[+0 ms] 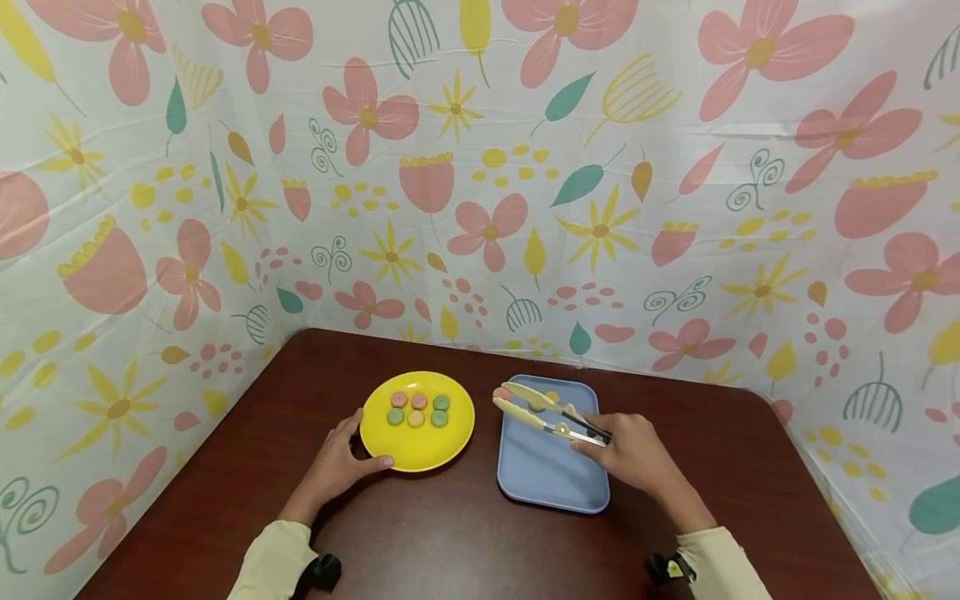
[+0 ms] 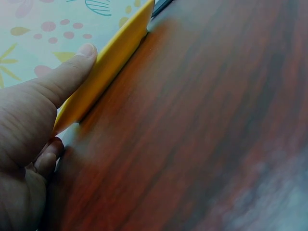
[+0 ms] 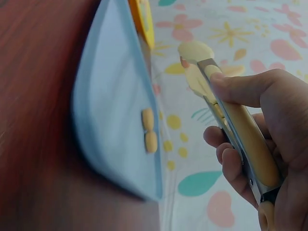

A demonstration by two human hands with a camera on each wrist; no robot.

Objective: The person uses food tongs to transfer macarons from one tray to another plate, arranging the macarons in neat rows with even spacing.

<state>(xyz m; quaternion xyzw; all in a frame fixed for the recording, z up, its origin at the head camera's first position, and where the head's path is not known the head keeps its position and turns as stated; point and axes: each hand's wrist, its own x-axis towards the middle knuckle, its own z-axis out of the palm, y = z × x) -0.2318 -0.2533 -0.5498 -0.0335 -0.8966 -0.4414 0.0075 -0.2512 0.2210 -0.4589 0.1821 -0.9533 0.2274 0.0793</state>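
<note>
My left hand (image 1: 339, 457) grips the near left rim of a round yellow plate (image 1: 450, 443), thumb at the edge. Several small macarons (image 1: 417, 410), pink, green and pale orange, lie on that plate in two rows. In my right hand (image 1: 636, 450) is a pair of tongs (image 1: 555, 427) with cream tips and metal arms, held above a blue rectangular tray (image 1: 551, 483). Between the tong tips, over the tray's far left corner, sits a pink macaron (image 1: 502, 393). Two tan macarons (image 3: 149, 131) lie on the tray in the right wrist view.
Plate and tray stand side by side on a dark brown wooden table (image 1: 435, 533), a narrow gap between them. A flower-printed cloth (image 1: 480, 167) hangs behind the table and along its sides.
</note>
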